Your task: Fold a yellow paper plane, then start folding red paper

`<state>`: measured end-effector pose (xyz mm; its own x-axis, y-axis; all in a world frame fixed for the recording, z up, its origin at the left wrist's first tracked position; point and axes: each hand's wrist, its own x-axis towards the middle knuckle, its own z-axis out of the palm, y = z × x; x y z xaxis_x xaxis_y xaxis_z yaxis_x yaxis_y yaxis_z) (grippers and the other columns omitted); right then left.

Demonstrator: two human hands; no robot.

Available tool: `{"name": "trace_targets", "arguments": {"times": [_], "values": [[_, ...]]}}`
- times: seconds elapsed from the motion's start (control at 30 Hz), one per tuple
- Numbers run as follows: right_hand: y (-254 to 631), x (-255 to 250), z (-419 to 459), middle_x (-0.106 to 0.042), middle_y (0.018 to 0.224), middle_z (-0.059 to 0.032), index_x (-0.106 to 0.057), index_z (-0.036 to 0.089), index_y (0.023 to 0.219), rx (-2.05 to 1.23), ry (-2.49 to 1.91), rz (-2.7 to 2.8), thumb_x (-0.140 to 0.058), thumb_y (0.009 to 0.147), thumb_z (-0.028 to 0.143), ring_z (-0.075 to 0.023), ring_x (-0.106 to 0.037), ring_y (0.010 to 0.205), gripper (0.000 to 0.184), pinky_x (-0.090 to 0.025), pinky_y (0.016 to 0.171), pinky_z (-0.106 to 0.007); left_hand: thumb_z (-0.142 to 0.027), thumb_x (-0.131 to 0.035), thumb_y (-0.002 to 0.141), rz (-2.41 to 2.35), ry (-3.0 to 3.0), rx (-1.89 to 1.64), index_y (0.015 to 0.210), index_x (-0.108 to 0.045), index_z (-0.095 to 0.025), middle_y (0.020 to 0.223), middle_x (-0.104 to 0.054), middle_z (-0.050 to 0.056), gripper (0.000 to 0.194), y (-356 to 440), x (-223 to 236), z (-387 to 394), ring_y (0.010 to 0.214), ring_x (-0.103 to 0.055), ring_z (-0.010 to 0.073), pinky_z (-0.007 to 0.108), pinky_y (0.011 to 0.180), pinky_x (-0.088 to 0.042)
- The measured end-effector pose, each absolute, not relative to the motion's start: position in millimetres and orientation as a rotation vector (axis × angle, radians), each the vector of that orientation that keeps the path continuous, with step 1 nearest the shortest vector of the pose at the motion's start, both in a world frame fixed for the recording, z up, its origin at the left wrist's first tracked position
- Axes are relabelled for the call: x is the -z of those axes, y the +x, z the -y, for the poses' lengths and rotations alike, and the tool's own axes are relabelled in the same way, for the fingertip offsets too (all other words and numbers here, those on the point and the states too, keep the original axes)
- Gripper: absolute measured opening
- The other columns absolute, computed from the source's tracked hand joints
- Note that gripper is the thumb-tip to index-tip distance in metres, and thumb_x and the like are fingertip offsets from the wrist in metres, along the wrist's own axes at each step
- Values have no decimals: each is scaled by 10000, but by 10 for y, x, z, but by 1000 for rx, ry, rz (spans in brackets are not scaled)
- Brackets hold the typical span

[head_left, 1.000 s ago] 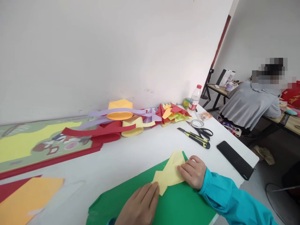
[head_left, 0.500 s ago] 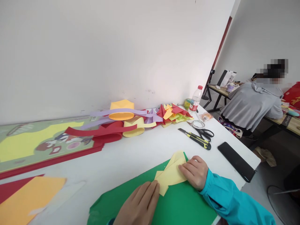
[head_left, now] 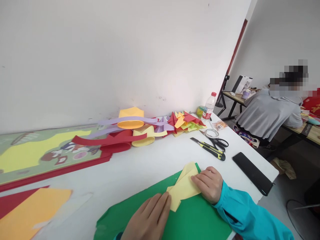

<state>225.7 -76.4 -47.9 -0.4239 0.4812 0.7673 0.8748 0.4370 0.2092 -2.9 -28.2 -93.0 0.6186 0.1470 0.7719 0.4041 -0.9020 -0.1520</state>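
Observation:
A folded pale yellow paper (head_left: 185, 188) with overlapping layers lies on a green sheet (head_left: 130, 210) near the table's front edge. At its lower left end my left hand (head_left: 150, 216) presses down, fingers long and held together; its thumb is hidden. My right hand (head_left: 210, 185) has its fingers curled over the paper's right side and pinches it there. Part of the paper is covered by both hands.
Paper loops (head_left: 116, 140) and pleated paper pieces (head_left: 186, 121) lie along the wall. A utility knife (head_left: 210, 149), scissors (head_left: 218, 144), a tape roll (head_left: 212, 133), a bottle (head_left: 208, 107) and a black case (head_left: 252, 173) are on the right. A person (head_left: 271, 110) sits beyond.
Both hands and the yellow paper keep nearly the same pose. The whole view has shifted very slightly.

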Motion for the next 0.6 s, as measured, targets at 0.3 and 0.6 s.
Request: {"name": "trace_targets", "arguments": {"times": [0.3,0.6], "values": [[2256,499,770,-683,731,-50,-599,99,925,783,-1128,2057,-498,848,87,-134,-576,651,128,-383,568,-305,-98,-292,869,433,-2504,1184,923,-636,-139,917,-671,107,350,-7,842,280,861,-583,221,362,759,-444],[2280,504,796,-693,817,-82,-576,73,1024,741,-1110,2089,-484,846,79,-158,-595,698,200,-389,576,-315,-98,-293,885,437,-2521,1181,940,-636,-131,944,-662,108,349,-28,907,283,885,-571,237,371,753,-434]]}}
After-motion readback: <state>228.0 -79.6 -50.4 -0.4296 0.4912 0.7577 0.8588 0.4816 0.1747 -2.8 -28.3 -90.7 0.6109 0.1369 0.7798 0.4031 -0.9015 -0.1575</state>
